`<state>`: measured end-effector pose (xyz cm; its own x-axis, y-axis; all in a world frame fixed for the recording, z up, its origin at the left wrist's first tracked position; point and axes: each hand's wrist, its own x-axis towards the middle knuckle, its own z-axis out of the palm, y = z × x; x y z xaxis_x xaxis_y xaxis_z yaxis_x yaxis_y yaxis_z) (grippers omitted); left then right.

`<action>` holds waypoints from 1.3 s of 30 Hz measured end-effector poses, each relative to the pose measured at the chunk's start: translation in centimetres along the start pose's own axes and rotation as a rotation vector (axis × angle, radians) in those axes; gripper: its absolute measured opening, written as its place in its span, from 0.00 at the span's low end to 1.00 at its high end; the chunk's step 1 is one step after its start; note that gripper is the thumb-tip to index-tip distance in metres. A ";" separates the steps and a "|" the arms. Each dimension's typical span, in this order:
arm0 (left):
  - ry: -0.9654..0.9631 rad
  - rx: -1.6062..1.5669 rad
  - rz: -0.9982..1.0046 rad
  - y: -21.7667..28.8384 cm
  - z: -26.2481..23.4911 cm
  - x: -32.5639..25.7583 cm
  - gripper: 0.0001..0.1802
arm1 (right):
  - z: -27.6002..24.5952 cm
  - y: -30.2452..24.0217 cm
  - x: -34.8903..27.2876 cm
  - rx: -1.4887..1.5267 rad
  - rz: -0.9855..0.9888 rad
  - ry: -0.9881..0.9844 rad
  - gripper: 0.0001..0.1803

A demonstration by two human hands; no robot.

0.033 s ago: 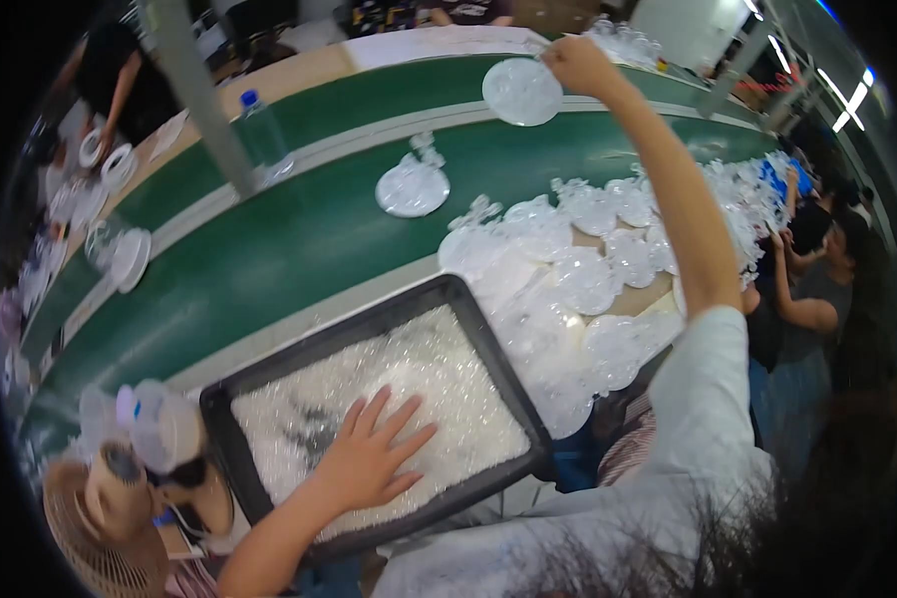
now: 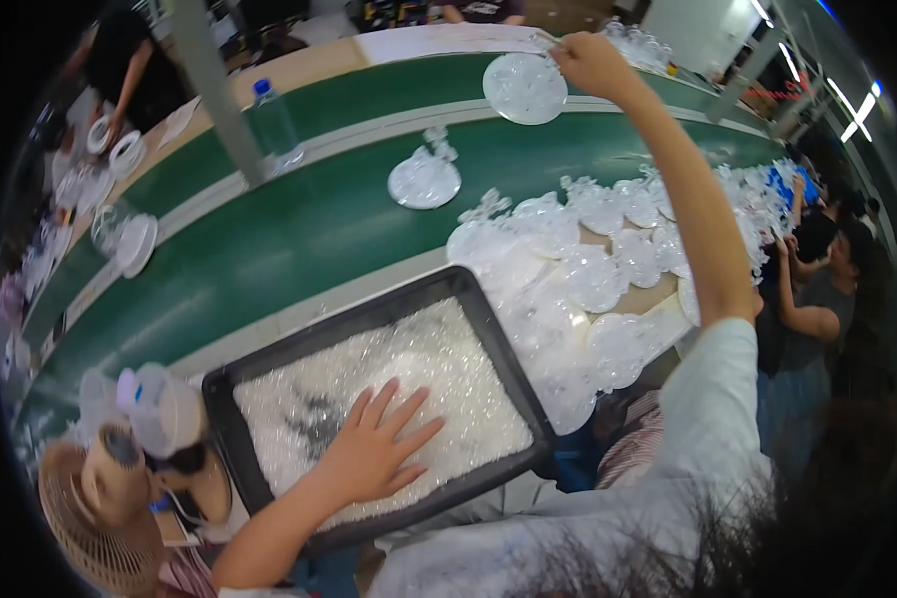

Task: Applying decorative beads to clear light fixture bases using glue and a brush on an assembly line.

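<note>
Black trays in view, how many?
1: the black tray in front of the person, under the left hand, holding shiny whitish granules. Others may be hidden.

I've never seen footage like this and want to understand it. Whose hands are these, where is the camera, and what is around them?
These are a person's own bare hands, not a robot's, seen by a wide fisheye camera on the head that bends straight edges. The left hand is spread over glittering pale granules in a dark tray. The right hand reaches across a green surface to the edge of a clear, round disc; whether it grips the disc is hard to tell. Similar discs crowd the right side. A blue-capped bottle stands at upper left, and a beige fan at lower left.
</note>
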<state>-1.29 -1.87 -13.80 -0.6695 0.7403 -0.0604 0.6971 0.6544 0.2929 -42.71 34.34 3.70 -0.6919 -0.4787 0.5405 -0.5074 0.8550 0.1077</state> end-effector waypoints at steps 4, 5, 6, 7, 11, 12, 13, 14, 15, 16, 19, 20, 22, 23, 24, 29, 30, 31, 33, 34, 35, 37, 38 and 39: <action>0.063 0.134 -0.026 1.6 0.0 -0.5 0.36 | -9.7 -14.2 -5.4 0.213 -0.155 -0.022 0.11; 0.081 0.111 -0.054 1.5 0.8 -0.3 0.36 | -11.0 -16.6 -7.4 0.247 -0.259 0.022 0.10; 0.083 0.122 -0.088 1.2 1.4 -0.5 0.36 | -11.8 -19.3 -9.6 0.279 -0.254 -0.016 0.09; 0.086 0.134 -0.116 0.9 1.8 -0.9 0.36 | -12.4 -21.7 -11.6 0.305 -0.246 -0.053 0.08; 0.049 0.162 -0.205 -0.2 0.6 -0.4 0.38 | -11.2 -27.1 -19.0 0.177 -0.404 -0.266 0.20; 0.072 0.184 -0.251 0.1 -0.1 -0.4 0.39 | -10.8 -28.3 -20.5 0.162 -0.398 -0.298 0.25; 0.106 0.166 -0.331 0.2 -0.5 -0.6 0.41 | -9.2 -29.5 -21.9 0.195 -0.439 -0.150 0.19; 0.136 0.143 -0.411 0.2 -0.7 -1.0 0.43 | -7.8 -30.9 -23.0 0.138 -0.444 -0.092 0.18; 0.107 0.148 -0.492 0.3 -1.0 -1.2 0.46 | -6.7 -31.9 -23.9 0.088 -0.450 -0.028 0.18; 0.083 0.147 -0.581 0.3 -1.1 -1.5 0.48 | -5.9 -32.8 -24.5 0.009 -0.476 0.030 0.18; 0.032 -0.053 -0.742 0.5 -2.1 -1.4 0.49 | -3.8 -34.0 -25.5 -0.120 -0.460 0.089 0.19; 0.037 -0.044 -0.722 0.3 -1.9 -1.2 0.49 | -3.4 -34.1 -25.6 -0.141 -0.434 0.091 0.20; 0.095 -0.280 -0.715 -0.4 -1.2 -1.0 0.45 | -3.0 -34.1 -25.8 -0.084 -0.361 0.025 0.18; 0.094 -0.274 -0.706 -1.0 -0.5 -1.0 0.45 | -3.2 -34.1 -25.7 -0.008 -0.302 -0.042 0.16; 0.112 -0.340 -0.577 -1.7 0.4 -1.0 0.43 | -3.3 -33.8 -25.5 -0.013 -0.294 -0.038 0.16; 0.247 -0.382 -0.195 -0.3 -0.6 -0.3 0.40 | -4.0 -31.9 -25.6 0.464 -0.021 -0.472 0.12; 0.249 -0.392 -0.219 0.1 -1.3 -0.6 0.41 | -4.6 -31.6 -25.6 0.464 -0.020 -0.466 0.12; 0.255 -0.405 -0.248 0.3 -1.7 -0.9 0.43 | -6.3 -31.6 -25.0 0.484 0.035 -0.567 0.15; 0.226 -0.287 -0.316 1.0 -2.8 -1.5 0.45 | -7.4 -30.7 -25.3 0.509 0.095 -0.665 0.18; 0.193 -0.174 -0.384 1.3 -3.0 -2.1 0.48 | -7.3 -30.4 -26.0 0.557 -0.010 -0.542 0.20; 0.188 -0.176 -0.403 1.0 -3.1 -2.6 0.48 | -7.3 -30.0 -26.3 0.610 -0.123 -0.420 0.24; -0.175 -0.122 -0.493 0.5 -3.3 -3.6 0.53 | -6.9 -28.9 -25.7 0.723 -0.250 -0.497 0.27; -0.187 -0.135 -0.524 0.3 -3.2 -3.8 0.53 | -6.4 -28.5 -25.2 0.821 -0.370 -0.568 0.30; -0.188 -0.262 -0.532 0.0 -3.1 -3.5 0.54 | -6.2 -28.1 -24.8 0.853 -0.391 -0.584 0.30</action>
<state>0.28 -4.91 -10.58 -0.8347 0.3534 -0.4224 0.1788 0.8993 0.3992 -8.11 23.45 -7.51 -0.4281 -0.8989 0.0931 -0.7762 0.3130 -0.5473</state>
